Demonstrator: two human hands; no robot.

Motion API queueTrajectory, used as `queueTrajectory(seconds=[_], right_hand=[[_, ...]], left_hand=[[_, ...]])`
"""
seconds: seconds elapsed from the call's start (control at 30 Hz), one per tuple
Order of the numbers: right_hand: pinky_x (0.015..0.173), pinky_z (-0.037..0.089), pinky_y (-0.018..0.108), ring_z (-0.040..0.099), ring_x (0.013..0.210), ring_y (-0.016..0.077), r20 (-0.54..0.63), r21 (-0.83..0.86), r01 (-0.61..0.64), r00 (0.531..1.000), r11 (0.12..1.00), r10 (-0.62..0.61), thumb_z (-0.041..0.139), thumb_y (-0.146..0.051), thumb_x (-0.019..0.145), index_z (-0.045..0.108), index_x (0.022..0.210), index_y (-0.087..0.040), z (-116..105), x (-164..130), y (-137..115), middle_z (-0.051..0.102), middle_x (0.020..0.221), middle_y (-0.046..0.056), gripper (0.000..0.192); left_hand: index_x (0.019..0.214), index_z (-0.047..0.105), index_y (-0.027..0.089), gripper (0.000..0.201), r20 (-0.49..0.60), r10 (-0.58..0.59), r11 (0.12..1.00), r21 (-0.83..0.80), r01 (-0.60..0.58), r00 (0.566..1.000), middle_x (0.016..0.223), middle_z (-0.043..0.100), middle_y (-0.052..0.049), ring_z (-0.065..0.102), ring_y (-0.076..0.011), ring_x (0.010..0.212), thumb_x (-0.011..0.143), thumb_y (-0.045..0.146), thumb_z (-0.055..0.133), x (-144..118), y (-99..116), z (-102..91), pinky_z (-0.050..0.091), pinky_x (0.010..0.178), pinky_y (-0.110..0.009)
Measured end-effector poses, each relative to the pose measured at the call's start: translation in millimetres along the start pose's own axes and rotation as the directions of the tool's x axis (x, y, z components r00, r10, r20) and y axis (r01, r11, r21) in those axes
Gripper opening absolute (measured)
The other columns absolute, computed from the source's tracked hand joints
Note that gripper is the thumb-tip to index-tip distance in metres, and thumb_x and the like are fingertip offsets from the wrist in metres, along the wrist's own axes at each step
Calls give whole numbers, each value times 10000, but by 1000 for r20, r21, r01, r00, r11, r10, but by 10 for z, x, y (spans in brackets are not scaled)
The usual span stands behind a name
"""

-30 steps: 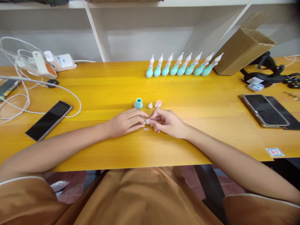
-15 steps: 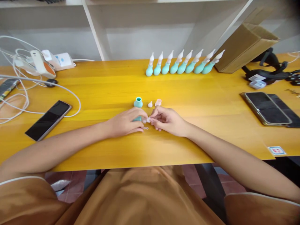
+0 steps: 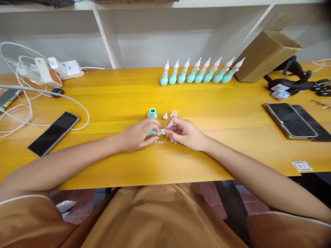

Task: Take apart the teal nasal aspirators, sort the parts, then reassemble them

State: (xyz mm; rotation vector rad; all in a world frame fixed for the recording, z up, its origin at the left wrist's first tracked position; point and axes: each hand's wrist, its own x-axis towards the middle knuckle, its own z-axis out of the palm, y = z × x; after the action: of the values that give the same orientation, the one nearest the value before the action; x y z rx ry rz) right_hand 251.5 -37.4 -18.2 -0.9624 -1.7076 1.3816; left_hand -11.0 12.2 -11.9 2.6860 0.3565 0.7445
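Head view: left hand (image 3: 138,135) loosely curled, hold unclear, blurred translucent piece (image 3: 162,131) pinched in right hand (image 3: 185,135)

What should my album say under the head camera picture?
Right hand pinches a small clear piece beside the left hand; eight teal bulbs line up behind.

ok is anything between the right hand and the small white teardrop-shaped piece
Nothing visible is. The small white teardrop-shaped piece sits just beyond the right hand; the pale pink cup-shaped piece is beside it, not between.
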Motion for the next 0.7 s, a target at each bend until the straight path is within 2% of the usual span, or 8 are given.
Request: queueTrajectory(seconds=[0.1,0.2,0.3,0.43,0.53,0.7], right_hand=[[568,551,244,628,625,114,10,-23,13,1000,1000,-13,725,-584,1028,578,1033,-214,14,-9,-23,649,819,-12,398],[593,509,251,601,649,122,9,-148,80,997,986,-80,660,-565,1074,595,1069,-215,24,-10,-73,628,834,-10,356],[598,415,266,520,631,129,0,-377,134,989,916,-145,626,-581,1090,616,997,-208,49,0,-135,602,773,-13,384],[602,319,290,480,611,140,23,-580,119,991,806,-130,593,-681,1075,609,804,-199,93,18,-163,573,679,-6,552],[612,307,294,465,600,133,93,-567,182,983,803,-158,553,-723,1074,589,741,-195,95,29,-126,554,665,-8,625],[618,352,282,457,619,134,190,-351,269,958,897,-213,600,-795,1001,585,705,-194,77,49,-86,513,658,-23,670]], left_hand=[[1222,609,187,163,6,-54,999,9,54,999,1173,731,-134,692,-274,1125,1077,260,618,5,1,17,581,1012,-449],[1181,633,186,114,10,-68,998,19,67,998,1090,746,-102,687,-252,1067,1100,253,588,10,18,6,567,970,-404],[1167,663,180,129,6,5,999,46,-5,1000,1066,767,-99,683,-244,1027,1113,275,594,15,35,-14,559,938,-384],[1189,692,203,157,8,87,994,72,-87,996,1084,793,-93,694,-239,1009,1129,290,576,22,52,-21,558,954,-391],[1238,681,205,179,-27,97,993,73,-94,995,1109,792,-102,704,-244,1030,1127,301,579,16,64,-19,567,948,-390],[1273,659,197,220,-21,101,994,-46,-102,995,1061,780,-111,709,-241,973,1109,335,606,-11,70,-39,583,907,-380]])
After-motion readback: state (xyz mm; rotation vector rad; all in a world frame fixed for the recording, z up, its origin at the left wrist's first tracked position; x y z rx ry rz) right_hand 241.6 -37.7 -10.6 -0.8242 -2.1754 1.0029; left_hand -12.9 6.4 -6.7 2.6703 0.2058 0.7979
